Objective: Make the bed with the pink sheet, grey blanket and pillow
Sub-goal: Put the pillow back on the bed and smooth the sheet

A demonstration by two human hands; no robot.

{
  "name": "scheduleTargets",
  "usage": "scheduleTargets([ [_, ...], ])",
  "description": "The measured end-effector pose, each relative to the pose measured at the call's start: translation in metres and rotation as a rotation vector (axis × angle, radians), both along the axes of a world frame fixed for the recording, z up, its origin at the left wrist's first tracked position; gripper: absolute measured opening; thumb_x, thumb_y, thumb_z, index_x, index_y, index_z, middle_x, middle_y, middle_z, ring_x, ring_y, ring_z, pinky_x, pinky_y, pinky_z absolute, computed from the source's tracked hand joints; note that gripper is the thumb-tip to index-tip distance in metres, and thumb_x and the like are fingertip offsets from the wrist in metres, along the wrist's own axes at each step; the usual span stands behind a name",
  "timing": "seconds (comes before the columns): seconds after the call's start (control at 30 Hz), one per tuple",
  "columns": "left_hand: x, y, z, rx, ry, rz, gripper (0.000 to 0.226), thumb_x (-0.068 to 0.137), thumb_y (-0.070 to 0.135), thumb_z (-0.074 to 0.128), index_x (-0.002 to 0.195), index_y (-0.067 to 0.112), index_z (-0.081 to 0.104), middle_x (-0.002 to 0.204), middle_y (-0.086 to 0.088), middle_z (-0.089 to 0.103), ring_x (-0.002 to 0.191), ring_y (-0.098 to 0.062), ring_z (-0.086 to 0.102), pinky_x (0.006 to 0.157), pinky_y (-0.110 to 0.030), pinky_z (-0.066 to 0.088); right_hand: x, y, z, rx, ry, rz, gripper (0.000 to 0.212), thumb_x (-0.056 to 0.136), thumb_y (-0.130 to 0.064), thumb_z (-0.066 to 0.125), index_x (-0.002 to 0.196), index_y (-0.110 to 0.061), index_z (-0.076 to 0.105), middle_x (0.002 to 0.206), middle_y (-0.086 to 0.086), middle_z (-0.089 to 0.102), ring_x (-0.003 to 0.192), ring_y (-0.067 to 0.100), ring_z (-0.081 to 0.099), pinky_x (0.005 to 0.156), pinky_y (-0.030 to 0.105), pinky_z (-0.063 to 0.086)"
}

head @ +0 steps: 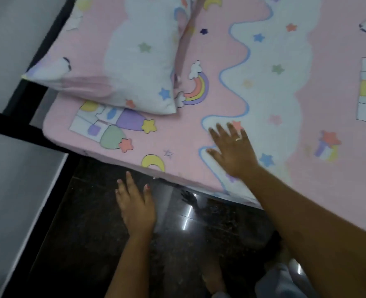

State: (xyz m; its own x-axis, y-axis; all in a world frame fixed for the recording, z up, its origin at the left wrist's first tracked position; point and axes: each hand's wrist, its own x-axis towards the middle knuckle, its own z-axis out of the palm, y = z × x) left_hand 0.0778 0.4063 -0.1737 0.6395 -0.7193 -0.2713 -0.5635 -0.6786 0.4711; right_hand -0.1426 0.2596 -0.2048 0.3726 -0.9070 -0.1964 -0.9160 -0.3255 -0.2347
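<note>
Head view, the only one available.

Pink sheet (pixel 177 143): spread over the mattress and flat across the visible top. The near edge wraps over the side. Whether it is tucked underneath, can't tell.

Pillow (pixel 134 61): same print, lying on the sheet at the corner by the dark bed frame (pixel 38 50), one corner overhanging the mattress edge. Looks placed.

Right hand (pixel 233 151): palm down on the sheet near the front edge, fingers (pixel 217 131) spread and straight, gripping nothing. There is a ring (pixel 238 138) on one finger. The hand is slightly blurred. It reads as smoothing, though that is my call.

Left hand (pixel 134 205): off the bed, over the dark glossy floor (pixel 92 233), just below the mattress edge. Fingers (pixel 130 181) are extended and relaxed, holding nothing and not touching the sheet.

Grey blanket: not in frame anywhere.

Status estimate:
- Sheet is on and the pillow is on, so roughly two of three items are done.
- Left to do: fetch and lay the grey blanket, and possibly square up the pillow.
- The far side and foot of the bed are out of view, so the sheet there can't be confirmed.
</note>
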Motion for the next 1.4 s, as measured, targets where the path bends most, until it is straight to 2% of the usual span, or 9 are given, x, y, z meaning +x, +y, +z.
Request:
scheduleTargets([
  [0.1, 0.0, -0.004, 0.004, -0.049, 0.029, -0.028, 0.062, 0.097, 0.033, 0.043, 0.151, 0.025, 0.013, 0.16, -0.005, 0.002, 0.146, -0.028, 0.001, 0.114, -0.047, 0.014, 0.069, 0.043, -0.004, 0.033, 0.017, 0.257, 0.075, 0.086, -0.066, 0.015, 0.149, -0.026, 0.028, 0.155, 0.002, 0.027, 0.143, 0.028, 0.025, 0.113, 0.053, 0.014],
  [0.3, 0.004, 0.011, 0.011, 0.005, 0.049, -0.011, 0.061, 0.098, 0.04, 0.036, 0.15, 0.035, 0.006, 0.159, 0.004, -0.004, 0.146, -0.021, -0.004, 0.112, -0.054, 0.017, 0.121, 0.075, 0.0, 0.055, 0.038, 0.597, 0.071, 0.086, -0.062, 0.028, 0.147, -0.026, 0.033, 0.158, 0.001, 0.019, 0.146, 0.027, 0.013, 0.114, 0.053, -0.004],
  [0.43, 0.009, 0.031, 0.028, 0.036, 0.046, 0.012, 0.061, 0.097, 0.043, 0.034, 0.15, 0.033, 0.006, 0.16, 0.002, -0.004, 0.146, -0.021, -0.004, 0.113, -0.052, 0.016, 0.124, 0.071, 0.029, 0.195, -0.144, 0.717, 0.07, 0.09, -0.038, 0.054, 0.151, -0.026, 0.021, 0.159, -0.003, 0.013, 0.148, 0.02, 0.005, 0.118, 0.035, 0.004],
  [0.63, 0.006, 0.024, 0.066, -0.077, 0.132, 0.046, 0.059, 0.097, 0.036, 0.042, 0.149, 0.034, 0.014, 0.159, 0.007, -0.003, 0.145, -0.018, -0.003, 0.112, -0.049, 0.02, 0.121, 0.02, 0.076, 0.125, -0.726, -0.121, 0.036, 0.09, -0.016, 0.056, 0.125, -0.01, 0.058, 0.13, 0.009, 0.056, 0.123, 0.027, 0.048, 0.102, 0.025, 0.031],
  [0.8, 0.004, -0.027, 0.071, -0.201, 0.262, 0.118, 0.056, 0.097, 0.028, 0.048, 0.147, 0.031, 0.024, 0.158, 0.009, 0.0, 0.143, -0.015, -0.003, 0.113, -0.043, 0.019, 0.12, -0.076, 0.09, 0.483, -0.937, -0.696, 0.05, 0.094, -0.028, 0.054, 0.14, -0.013, 0.042, 0.138, 0.001, 0.047, 0.121, 0.017, 0.047, 0.095, 0.024, 0.036],
  [0.9, 0.003, -0.054, 0.061, -0.219, 0.327, 0.162, 0.053, 0.097, 0.029, 0.047, 0.146, 0.03, 0.026, 0.158, 0.008, 0.004, 0.143, -0.018, 0.0, 0.113, -0.042, 0.02, 0.127, -0.117, 0.076, 0.713, -1.017, -0.78, 0.066, 0.091, -0.045, 0.055, 0.146, -0.016, 0.031, 0.14, -0.001, 0.043, 0.121, 0.02, 0.047, 0.099, 0.036, 0.042],
  [0.97, 0.004, -0.071, 0.056, -0.216, 0.387, 0.218, 0.051, 0.098, 0.028, 0.046, 0.146, 0.03, 0.027, 0.157, 0.007, 0.008, 0.143, -0.021, 0.006, 0.112, -0.041, 0.022, 0.139, -0.131, 0.065, 0.839, -1.117, -0.792, 0.073, 0.083, -0.055, 0.062, 0.142, -0.018, 0.037, 0.132, -0.003, 0.052, 0.111, 0.018, 0.056, 0.088, 0.037, 0.051],
  [1.1, 0.007, -0.109, 0.051, -0.254, 0.549, 0.417, 0.047, 0.099, 0.027, 0.045, 0.143, 0.028, 0.031, 0.151, 0.005, 0.022, 0.136, -0.023, 0.029, 0.111, -0.041, 0.03, 0.167, -0.154, 0.047, 0.93, -1.304, -0.793, 0.092, 0.057, -0.071, 0.074, 0.137, -0.041, 0.04, 0.123, -0.01, 0.062, 0.104, 0.016, 0.065, 0.09, 0.041, 0.053],
  [1.4, 0.006, -0.161, 0.047, -0.355, 0.734, 0.667, 0.041, 0.099, 0.032, 0.043, 0.139, 0.029, 0.036, 0.148, 0.001, 0.03, 0.13, -0.022, 0.038, 0.108, -0.046, 0.036, 0.208, -0.165, 0.036, 1.158, -1.502, -0.811, 0.046, 0.098, -0.048, 0.042, 0.131, -0.017, 0.052, 0.125, 0.007, 0.063, 0.101, 0.027, 0.065, 0.071, 0.038, 0.054],
])
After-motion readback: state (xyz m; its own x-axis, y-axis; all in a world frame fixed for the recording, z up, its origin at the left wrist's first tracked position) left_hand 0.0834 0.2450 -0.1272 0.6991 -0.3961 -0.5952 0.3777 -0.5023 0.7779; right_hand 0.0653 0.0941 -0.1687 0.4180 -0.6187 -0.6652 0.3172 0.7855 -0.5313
